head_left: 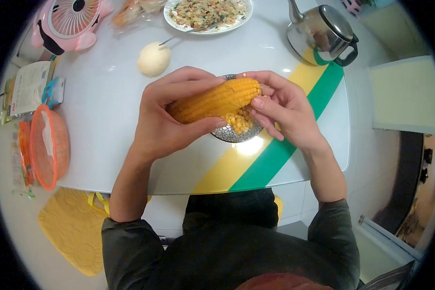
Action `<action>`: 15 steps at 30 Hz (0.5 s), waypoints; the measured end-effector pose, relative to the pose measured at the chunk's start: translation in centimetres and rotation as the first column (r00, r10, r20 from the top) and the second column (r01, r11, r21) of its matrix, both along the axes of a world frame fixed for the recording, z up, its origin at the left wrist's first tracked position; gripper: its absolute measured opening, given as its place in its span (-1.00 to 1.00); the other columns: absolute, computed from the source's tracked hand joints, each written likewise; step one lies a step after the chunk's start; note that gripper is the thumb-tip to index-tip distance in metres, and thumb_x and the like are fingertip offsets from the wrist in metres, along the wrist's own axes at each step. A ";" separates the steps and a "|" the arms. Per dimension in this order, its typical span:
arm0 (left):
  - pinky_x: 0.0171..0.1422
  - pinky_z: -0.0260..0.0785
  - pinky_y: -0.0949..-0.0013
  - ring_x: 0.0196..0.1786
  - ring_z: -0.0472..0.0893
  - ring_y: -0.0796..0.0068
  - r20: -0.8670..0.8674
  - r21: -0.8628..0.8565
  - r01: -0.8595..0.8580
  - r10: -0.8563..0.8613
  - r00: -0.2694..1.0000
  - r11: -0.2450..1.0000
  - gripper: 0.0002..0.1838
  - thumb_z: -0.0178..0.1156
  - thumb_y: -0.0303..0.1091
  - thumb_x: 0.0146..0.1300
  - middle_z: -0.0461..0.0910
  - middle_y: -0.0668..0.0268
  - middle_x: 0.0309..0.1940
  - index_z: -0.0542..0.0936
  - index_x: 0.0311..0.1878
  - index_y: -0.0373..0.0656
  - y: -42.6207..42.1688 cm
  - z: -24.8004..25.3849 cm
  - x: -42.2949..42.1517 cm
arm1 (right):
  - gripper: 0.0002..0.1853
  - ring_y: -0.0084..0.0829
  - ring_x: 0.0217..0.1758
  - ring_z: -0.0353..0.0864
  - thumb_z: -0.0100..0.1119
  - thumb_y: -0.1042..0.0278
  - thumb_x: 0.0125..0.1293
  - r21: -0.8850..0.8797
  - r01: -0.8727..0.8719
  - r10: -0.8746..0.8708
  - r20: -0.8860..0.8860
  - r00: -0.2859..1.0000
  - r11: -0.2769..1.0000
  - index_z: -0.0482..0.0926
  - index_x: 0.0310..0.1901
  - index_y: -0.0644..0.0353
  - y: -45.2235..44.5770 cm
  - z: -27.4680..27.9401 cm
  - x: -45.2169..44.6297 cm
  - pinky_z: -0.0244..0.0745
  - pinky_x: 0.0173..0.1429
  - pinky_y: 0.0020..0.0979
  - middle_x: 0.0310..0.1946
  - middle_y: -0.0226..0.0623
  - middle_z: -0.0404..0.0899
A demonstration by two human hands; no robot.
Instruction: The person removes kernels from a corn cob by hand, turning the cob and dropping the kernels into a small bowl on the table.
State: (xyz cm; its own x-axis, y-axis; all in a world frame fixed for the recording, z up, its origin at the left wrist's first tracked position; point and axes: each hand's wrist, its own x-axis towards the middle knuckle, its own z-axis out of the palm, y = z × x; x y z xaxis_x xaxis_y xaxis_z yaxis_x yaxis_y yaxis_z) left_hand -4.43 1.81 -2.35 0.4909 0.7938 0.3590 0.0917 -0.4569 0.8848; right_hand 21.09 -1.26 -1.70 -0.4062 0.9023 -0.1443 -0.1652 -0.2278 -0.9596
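A yellow corn cob (217,100) lies in my left hand (166,113), whose fingers and thumb wrap round it above the table. At the cob's right end is my right hand (285,108), its thumb and fingers curled close to the kernels there. Whether a loose kernel sits between those fingertips cannot be made out. Directly beneath the cob stands a patterned bowl (237,137), partly hidden by the cob and my hands. Loose corn kernels (240,122) lie in it.
Behind my hands are a pale round bun (153,59) and a plate (249,17) of fried rice with a utensil. A steel kettle (319,36) stands back right. A pink fan (72,24), packets (31,87) and an orange basket (58,145) line the left side.
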 end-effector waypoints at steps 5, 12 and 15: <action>0.14 0.56 0.40 0.01 0.71 0.41 0.006 0.005 -0.021 0.021 1.000 1.000 -0.43 0.62 -0.54 -0.02 0.73 0.19 -0.03 0.75 0.16 -0.26 -0.1 -0.1 0.2 | -0.56 -0.82 -0.68 0.28 0.18 0.45 0.56 0.027 0.036 -0.036 0.005 0.999 0.999 0.42 0.39 0.35 -0.2 -0.8 -0.3 0.11 -0.63 -0.69 -0.37 -0.43 0.60; 0.12 0.56 0.41 -0.01 0.71 0.43 -0.005 0.012 -0.031 0.031 1.000 0.999 -0.42 0.62 -0.53 -0.03 0.73 0.19 -0.04 0.75 0.16 -0.26 -0.1 -0.2 0.1 | -0.56 -0.81 -0.68 0.31 0.19 0.46 0.55 0.009 0.038 -0.038 0.012 0.999 0.999 0.42 0.39 0.34 -0.2 -0.5 -0.2 0.13 -0.67 -0.69 -0.39 -0.42 0.59; 0.15 0.57 0.39 0.03 0.70 0.40 -0.001 0.003 -0.021 0.021 1.000 1.000 -0.41 0.62 -0.54 -0.03 0.72 0.16 0.00 0.74 0.17 -0.28 0.0 -0.2 0.1 | -0.57 -0.80 -0.69 0.32 0.19 0.45 0.55 0.019 0.030 -0.030 -0.023 0.999 0.999 0.43 0.38 0.34 0.0 -0.7 -0.3 0.14 -0.69 -0.68 -0.41 -0.41 0.59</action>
State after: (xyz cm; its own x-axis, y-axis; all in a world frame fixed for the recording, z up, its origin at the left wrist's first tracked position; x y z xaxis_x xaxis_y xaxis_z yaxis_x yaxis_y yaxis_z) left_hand -4.37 1.79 -2.55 0.4744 0.8029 0.3611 0.1021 -0.4576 0.8833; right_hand 20.81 -1.28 -2.36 -0.3820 0.9167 -0.1172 -0.1936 -0.2034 -0.9598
